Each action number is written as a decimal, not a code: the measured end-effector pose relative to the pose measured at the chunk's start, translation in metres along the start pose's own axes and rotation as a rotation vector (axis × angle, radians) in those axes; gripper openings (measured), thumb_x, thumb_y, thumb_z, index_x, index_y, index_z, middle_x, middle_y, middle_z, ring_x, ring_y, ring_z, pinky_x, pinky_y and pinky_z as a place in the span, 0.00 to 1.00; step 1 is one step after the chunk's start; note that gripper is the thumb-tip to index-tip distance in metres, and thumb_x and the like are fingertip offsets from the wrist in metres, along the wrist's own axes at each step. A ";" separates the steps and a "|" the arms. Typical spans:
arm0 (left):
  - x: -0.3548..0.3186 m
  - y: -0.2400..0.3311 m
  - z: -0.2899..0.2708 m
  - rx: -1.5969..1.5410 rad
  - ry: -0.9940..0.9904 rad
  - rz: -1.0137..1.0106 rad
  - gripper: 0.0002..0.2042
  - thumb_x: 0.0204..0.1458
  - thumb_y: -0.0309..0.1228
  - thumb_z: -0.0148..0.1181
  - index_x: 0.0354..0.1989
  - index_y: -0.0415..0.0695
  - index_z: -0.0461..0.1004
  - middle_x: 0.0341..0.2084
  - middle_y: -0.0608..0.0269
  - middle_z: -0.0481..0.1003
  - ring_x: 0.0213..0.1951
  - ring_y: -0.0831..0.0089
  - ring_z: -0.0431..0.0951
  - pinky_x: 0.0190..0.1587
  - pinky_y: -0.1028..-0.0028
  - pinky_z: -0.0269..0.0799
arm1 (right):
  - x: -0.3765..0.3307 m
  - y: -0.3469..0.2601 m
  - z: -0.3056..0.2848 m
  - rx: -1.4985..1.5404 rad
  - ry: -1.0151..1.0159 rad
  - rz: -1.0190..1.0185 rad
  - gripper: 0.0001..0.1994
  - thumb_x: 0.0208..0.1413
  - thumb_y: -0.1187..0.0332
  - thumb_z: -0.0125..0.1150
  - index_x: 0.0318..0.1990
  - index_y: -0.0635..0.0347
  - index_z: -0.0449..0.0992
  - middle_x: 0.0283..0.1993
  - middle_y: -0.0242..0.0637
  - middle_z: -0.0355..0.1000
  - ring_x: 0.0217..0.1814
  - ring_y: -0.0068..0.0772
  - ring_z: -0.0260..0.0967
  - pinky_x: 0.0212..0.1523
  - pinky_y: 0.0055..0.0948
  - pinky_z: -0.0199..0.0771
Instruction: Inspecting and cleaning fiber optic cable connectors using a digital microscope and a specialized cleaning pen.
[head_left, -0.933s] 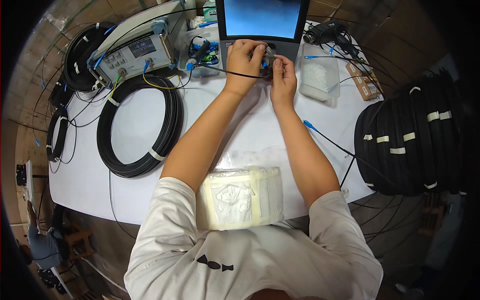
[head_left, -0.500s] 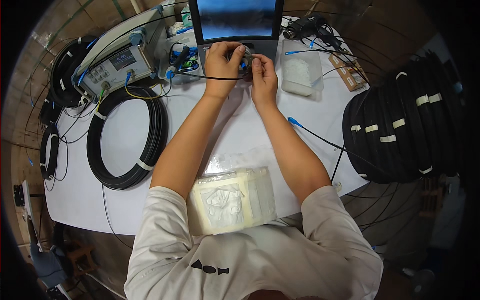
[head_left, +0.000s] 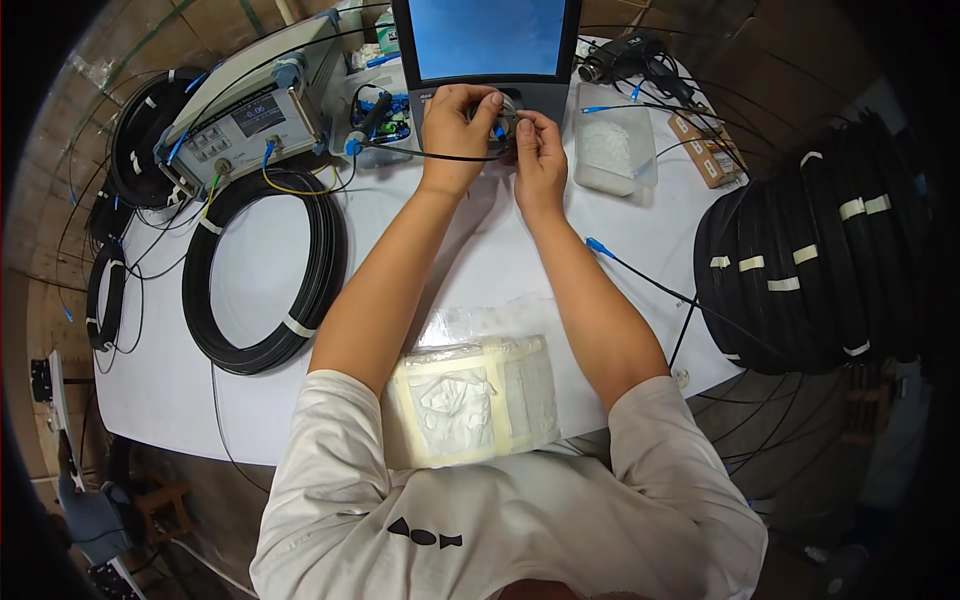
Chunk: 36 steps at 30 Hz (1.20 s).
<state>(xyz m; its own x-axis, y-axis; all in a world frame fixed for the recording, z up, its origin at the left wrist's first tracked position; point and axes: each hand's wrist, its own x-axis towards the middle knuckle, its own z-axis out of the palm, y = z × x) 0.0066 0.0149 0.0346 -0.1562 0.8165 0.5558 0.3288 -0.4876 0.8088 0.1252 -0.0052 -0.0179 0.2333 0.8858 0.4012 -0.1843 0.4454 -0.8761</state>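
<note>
— Moved since earlier? Hardly: both hands kept at the screen's foot, same pinch; view shifted a little, nothing else.

— Head view, edges first?

— White table (head_left: pixel 250 390) running to a curved near edge under the chest. Bare stretch between the forearms and left of them, inside the black coil (head_left: pixel 262 268). Right side crowded: big coil stack (head_left: pixel 830 260) hanging over the table's edge. Far edge lined with meter (head_left: pixel 250 115), screen (head_left: pixel 488 40), clear tub (head_left: pixel 612 150).

— Fingers?

— Left hand (head_left: pixel 458 125) curled, thumb and fingertips closed on a small connector (head_left: pixel 505 122) just below the screen. Right hand (head_left: pixel 540 160) likewise, thumb and forefinger pinched on the same piece from the other side. Black cable (head_left: pixel 420 153) trailing left from the pinch toward the blue plugs (head_left: pixel 378 112).

— Elsewhere?

— Wipe packet (head_left: pixel 475 400) lying flat near the chest, well apart from both hands. Blue-tipped cable (head_left: pixel 640 275) just right of the right forearm.
</note>
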 end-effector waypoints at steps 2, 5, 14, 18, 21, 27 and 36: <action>-0.001 0.001 0.002 0.001 0.020 0.019 0.10 0.61 0.38 0.66 0.38 0.44 0.86 0.37 0.57 0.80 0.45 0.58 0.75 0.51 0.61 0.70 | 0.000 0.000 0.000 -0.010 -0.004 -0.023 0.15 0.74 0.57 0.55 0.55 0.59 0.76 0.38 0.28 0.76 0.35 0.15 0.70 0.35 0.21 0.75; -0.001 0.001 0.000 0.037 0.019 0.057 0.10 0.61 0.38 0.65 0.38 0.45 0.86 0.37 0.58 0.80 0.45 0.58 0.75 0.51 0.62 0.70 | 0.000 -0.001 0.000 0.022 -0.004 0.000 0.15 0.74 0.57 0.55 0.55 0.59 0.76 0.38 0.28 0.76 0.35 0.16 0.70 0.35 0.20 0.74; 0.000 -0.003 0.000 0.017 0.027 0.065 0.09 0.61 0.36 0.65 0.40 0.45 0.86 0.37 0.58 0.79 0.43 0.57 0.76 0.50 0.62 0.70 | -0.001 -0.001 0.001 0.066 0.000 0.011 0.14 0.74 0.58 0.56 0.54 0.59 0.76 0.38 0.28 0.76 0.34 0.16 0.70 0.34 0.20 0.74; -0.002 -0.003 -0.001 0.019 0.029 0.055 0.09 0.61 0.36 0.65 0.39 0.45 0.86 0.37 0.58 0.79 0.43 0.58 0.75 0.49 0.62 0.70 | 0.000 -0.002 0.001 -0.002 -0.007 -0.009 0.14 0.74 0.58 0.56 0.54 0.59 0.76 0.37 0.28 0.76 0.33 0.17 0.70 0.34 0.21 0.74; -0.003 0.001 0.003 0.049 0.034 0.080 0.09 0.61 0.37 0.66 0.39 0.45 0.86 0.37 0.58 0.80 0.43 0.58 0.75 0.49 0.63 0.71 | 0.000 -0.004 -0.001 0.026 -0.001 0.011 0.14 0.74 0.57 0.56 0.54 0.58 0.76 0.37 0.28 0.75 0.34 0.17 0.71 0.35 0.22 0.75; -0.004 0.002 0.004 0.013 0.048 0.046 0.09 0.60 0.37 0.67 0.39 0.45 0.86 0.37 0.59 0.80 0.42 0.59 0.75 0.48 0.63 0.71 | 0.000 -0.003 0.000 0.038 -0.010 0.004 0.15 0.74 0.57 0.55 0.54 0.59 0.75 0.37 0.28 0.76 0.34 0.17 0.71 0.34 0.22 0.76; -0.003 0.000 0.002 0.036 0.029 0.037 0.10 0.61 0.37 0.65 0.40 0.44 0.86 0.37 0.58 0.79 0.43 0.59 0.75 0.49 0.63 0.70 | 0.001 -0.002 -0.001 0.026 -0.011 0.008 0.15 0.74 0.57 0.56 0.55 0.59 0.75 0.37 0.29 0.76 0.34 0.18 0.72 0.34 0.22 0.76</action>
<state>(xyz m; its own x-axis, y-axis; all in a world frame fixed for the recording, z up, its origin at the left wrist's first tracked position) 0.0088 0.0129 0.0321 -0.1705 0.7886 0.5908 0.3679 -0.5053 0.7806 0.1264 -0.0053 -0.0163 0.2211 0.8907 0.3973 -0.2114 0.4414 -0.8721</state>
